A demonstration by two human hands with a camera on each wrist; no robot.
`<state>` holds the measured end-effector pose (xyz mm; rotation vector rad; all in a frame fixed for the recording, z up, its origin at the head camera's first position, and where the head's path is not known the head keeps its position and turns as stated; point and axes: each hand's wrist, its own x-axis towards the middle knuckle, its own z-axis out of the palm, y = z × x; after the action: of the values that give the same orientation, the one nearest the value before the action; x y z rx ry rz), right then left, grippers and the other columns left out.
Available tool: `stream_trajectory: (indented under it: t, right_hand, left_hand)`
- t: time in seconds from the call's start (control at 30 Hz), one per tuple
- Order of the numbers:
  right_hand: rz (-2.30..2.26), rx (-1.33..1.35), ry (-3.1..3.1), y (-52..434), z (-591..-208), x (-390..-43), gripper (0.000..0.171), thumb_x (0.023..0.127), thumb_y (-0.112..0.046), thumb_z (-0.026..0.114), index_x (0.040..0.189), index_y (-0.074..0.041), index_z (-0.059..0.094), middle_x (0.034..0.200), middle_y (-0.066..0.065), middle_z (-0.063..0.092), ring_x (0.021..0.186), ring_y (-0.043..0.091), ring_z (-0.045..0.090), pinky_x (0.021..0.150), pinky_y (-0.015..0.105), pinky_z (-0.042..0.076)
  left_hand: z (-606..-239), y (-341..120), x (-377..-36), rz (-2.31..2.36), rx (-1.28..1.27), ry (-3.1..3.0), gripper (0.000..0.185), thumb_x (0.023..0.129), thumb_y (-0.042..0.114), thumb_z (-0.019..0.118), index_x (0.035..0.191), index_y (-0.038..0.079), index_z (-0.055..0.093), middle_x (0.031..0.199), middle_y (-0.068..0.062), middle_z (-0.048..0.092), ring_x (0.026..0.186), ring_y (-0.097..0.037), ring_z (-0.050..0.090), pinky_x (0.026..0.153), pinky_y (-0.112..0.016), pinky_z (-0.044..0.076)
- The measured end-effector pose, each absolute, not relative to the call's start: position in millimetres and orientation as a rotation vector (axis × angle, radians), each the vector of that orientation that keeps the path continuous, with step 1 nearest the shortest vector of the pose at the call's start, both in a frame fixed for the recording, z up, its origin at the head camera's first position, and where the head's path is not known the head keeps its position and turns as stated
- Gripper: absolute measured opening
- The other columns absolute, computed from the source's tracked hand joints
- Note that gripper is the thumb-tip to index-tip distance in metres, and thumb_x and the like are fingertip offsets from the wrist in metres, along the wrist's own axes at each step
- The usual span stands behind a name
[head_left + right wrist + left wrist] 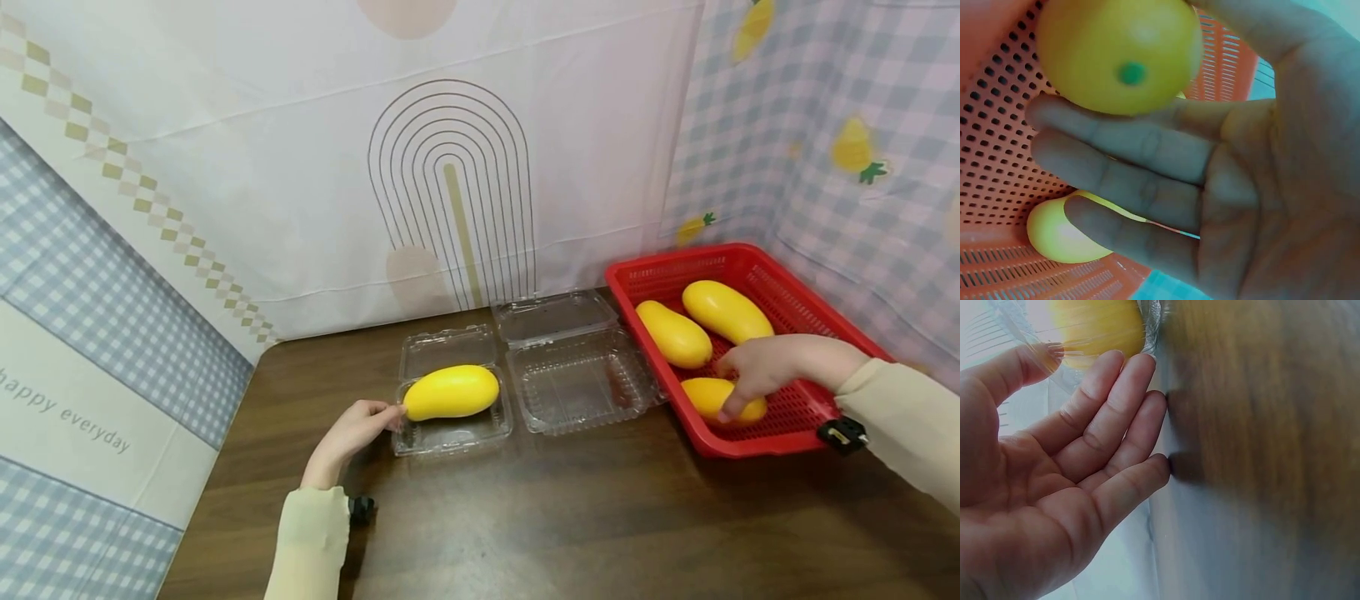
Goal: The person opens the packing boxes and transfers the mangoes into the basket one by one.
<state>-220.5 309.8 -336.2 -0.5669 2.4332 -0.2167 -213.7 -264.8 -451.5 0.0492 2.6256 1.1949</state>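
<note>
In the head view, a yellow mango (452,392) lies in a small clear plastic container (472,440) with its lid folded back. My left hand (356,433) pinches that container's left edge. The left wrist view shows the thumb on one side of the plastic and the fingers (1116,403) on the other. Inside the red basket (765,447), my right hand (776,367) grips the nearest mango (703,395) between thumb and fingers. A green dot marks the end of this mango (1116,50) in the right wrist view. Two more mangoes (675,336) lie behind it.
A second, larger clear container (573,383) stands open between the small one and the basket, its lid against the back. Patterned cloth (300,167) hangs behind and at both sides of the wooden table (525,517).
</note>
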Motion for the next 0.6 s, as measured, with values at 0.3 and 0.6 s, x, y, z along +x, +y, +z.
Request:
stream_trajectory:
  t: [0.3, 0.6]
  right_hand:
    - [-0.152, -0.548, 2.377, 300.6, -341.0, -220.6, 0.038, 0.074, -0.037, 0.083, 0.082, -0.009, 0.057, 0.074, -0.002, 0.052, 0.064, 0.013, 0.049, 0.059, 0.030, 0.049]
    - [-0.150, -0.554, 2.322, 295.7, -343.6, -227.5, 0.041, 0.081, -0.046, 0.080, 0.075, -0.010, 0.061, 0.064, -0.001, 0.060, 0.060, 0.014, 0.055, 0.061, 0.031, 0.049]
  left_hand:
    - [-453.8, -265.9, -215.0, 1.189, 0.048, 2.631, 0.041, 0.098, 0.044, 0.062, 0.093, 0.006, 0.076, 0.095, -0.003, 0.073, 0.098, -0.020, 0.063, 0.095, -0.047, 0.046]
    - [-452.7, -266.0, -214.5, 1.188, 0.082, 2.632, 0.039, 0.099, 0.042, 0.062, 0.090, 0.006, 0.075, 0.092, -0.002, 0.072, 0.094, -0.019, 0.063, 0.089, -0.040, 0.046]
